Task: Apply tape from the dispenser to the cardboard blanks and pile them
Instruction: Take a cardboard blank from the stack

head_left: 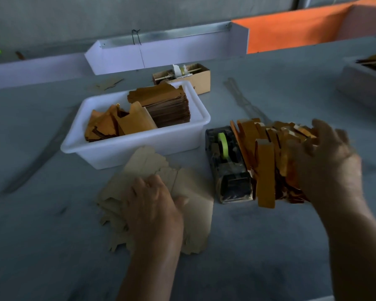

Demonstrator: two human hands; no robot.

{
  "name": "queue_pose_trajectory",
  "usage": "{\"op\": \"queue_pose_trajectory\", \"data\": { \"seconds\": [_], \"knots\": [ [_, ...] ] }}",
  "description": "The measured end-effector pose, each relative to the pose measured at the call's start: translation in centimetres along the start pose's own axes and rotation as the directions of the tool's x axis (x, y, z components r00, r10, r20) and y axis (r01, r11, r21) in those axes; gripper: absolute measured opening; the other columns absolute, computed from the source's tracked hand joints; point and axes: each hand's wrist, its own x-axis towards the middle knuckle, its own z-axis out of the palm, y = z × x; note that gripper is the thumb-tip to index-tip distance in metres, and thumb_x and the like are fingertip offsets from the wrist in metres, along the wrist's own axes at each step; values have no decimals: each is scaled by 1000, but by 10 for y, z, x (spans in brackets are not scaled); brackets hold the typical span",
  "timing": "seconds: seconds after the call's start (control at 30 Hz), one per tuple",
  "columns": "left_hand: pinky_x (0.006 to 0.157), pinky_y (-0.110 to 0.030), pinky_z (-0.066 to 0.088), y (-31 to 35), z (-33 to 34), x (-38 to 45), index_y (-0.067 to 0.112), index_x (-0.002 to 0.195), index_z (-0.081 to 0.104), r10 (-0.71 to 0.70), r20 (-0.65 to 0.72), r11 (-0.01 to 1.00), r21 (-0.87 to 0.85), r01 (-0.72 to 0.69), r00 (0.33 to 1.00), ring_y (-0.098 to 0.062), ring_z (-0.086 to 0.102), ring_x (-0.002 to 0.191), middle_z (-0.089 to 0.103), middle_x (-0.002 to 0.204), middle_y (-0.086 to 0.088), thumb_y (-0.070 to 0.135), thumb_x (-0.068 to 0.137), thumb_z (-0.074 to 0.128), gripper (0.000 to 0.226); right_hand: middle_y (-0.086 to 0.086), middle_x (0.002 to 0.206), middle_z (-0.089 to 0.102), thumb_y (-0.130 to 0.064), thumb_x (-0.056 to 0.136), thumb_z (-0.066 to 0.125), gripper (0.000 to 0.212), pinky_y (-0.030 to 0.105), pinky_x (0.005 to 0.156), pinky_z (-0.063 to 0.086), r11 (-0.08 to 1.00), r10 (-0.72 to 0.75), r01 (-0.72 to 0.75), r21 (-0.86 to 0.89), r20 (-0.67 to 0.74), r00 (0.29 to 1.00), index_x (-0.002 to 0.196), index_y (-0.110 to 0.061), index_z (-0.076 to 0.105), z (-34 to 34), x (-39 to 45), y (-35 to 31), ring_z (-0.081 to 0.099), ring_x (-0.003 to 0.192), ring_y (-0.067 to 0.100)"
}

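A fanned heap of pale cardboard blanks (193, 192) lies on the grey table in front of me. My left hand (154, 205) rests flat on top of it, fingers spread, thumb out to the right. To the right stands a black tape dispenser (228, 166) with a green tape roll (223, 144). Right of the dispenser is a loose pile of gold-orange folded blanks (265, 161). My right hand (328, 157) is blurred and lies against the right side of that pile, fingers over its top; the grip itself is unclear.
A white plastic tub (109, 155) behind the pale blanks holds more orange and brown blanks. A small cardboard box (201, 80) sits behind it. Another tub (360, 83) is at the far right. White and orange trays line the back edge.
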Motion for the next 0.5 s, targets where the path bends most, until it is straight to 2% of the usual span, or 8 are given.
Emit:
{"op": "queue_pose_trajectory", "data": {
  "seconds": [0.07, 0.1, 0.13, 0.2, 0.3, 0.37, 0.43, 0.5],
  "knots": [
    [77, -32, 40, -2, -1, 7, 15, 115, 51, -22, 11, 998, -53, 23, 1000, -25, 53, 104, 52, 115, -7, 48, 84, 64, 47, 14, 129, 51, -30, 89, 55, 44, 33, 83, 41, 994, -90, 92, 63, -25, 996, 131, -16, 51, 0, -17, -1, 51, 110, 31],
    [74, -32, 40, -3, -2, 11, 14, 113, 52, -29, 24, 995, -91, 31, 999, -24, 54, 101, 55, 114, -7, 43, 87, 63, 40, 11, 128, 52, -29, 89, 57, 41, 23, 75, 39, 987, -134, 134, 89, -11, 991, 128, -17, 54, 0, -26, -1, 52, 104, 24],
    [72, -32, 39, -6, -3, 14, 13, 109, 53, -26, 37, 993, -113, 30, 999, -22, 54, 96, 57, 111, -7, 39, 90, 60, 33, 9, 127, 54, -28, 89, 58, 38, 14, 68, 36, 980, -162, 159, 115, 15, 987, 126, -18, 55, 0, -36, -1, 51, 97, 17],
    [71, -30, 36, -10, -4, 15, 12, 104, 55, -12, 48, 996, -92, 16, 999, -20, 51, 90, 58, 109, -8, 39, 92, 56, 30, 5, 125, 56, -26, 89, 59, 36, 5, 61, 28, 966, -200, 186, 178, 60, 978, 124, -19, 57, 0, -52, 0, 48, 93, 9],
    [72, -30, 37, -9, -1, 8, 9, 110, 52, -3, 72, 999, 51, 0, 997, -25, 51, 102, 49, 116, -10, 63, 80, 57, 62, 2, 122, 57, -24, 88, 59, 32, 2, 53, 30, 954, -226, 214, 210, 33, 974, 120, -17, 60, -5, -62, 0, 47, 90, 5],
    [71, -28, 36, -9, -1, 4, 8, 113, 51, -20, 98, 998, 61, 14, 995, -25, 49, 106, 44, 119, -11, 66, 73, 62, 71, 0, 116, 58, -24, 87, 59, 30, 3, 56, 29, 948, -221, 208, 240, 25, 975, 117, -17, 62, -8, -63, -2, 48, 86, 6],
    [71, -30, 41, -11, -2, 7, 7, 105, 58, -28, 121, 998, -54, 35, 992, -25, 54, 99, 53, 113, -10, 59, 74, 68, 61, -8, 107, 54, -24, 87, 58, 28, 3, 57, 29, 944, -207, 195, 268, 20, 978, 114, -18, 63, -12, -63, -4, 49, 82, 4],
    [67, -34, 47, -17, -5, 10, 10, 86, 62, -36, 118, 964, -256, 66, 992, -23, 58, 80, 62, 90, -8, 47, 76, 73, 41, -12, 101, 52, -24, 86, 58, 23, 4, 57, 31, 935, -188, 171, 311, 24, 982, 109, -22, 64, -14, -65, -5, 53, 80, 4]
  ]
}}
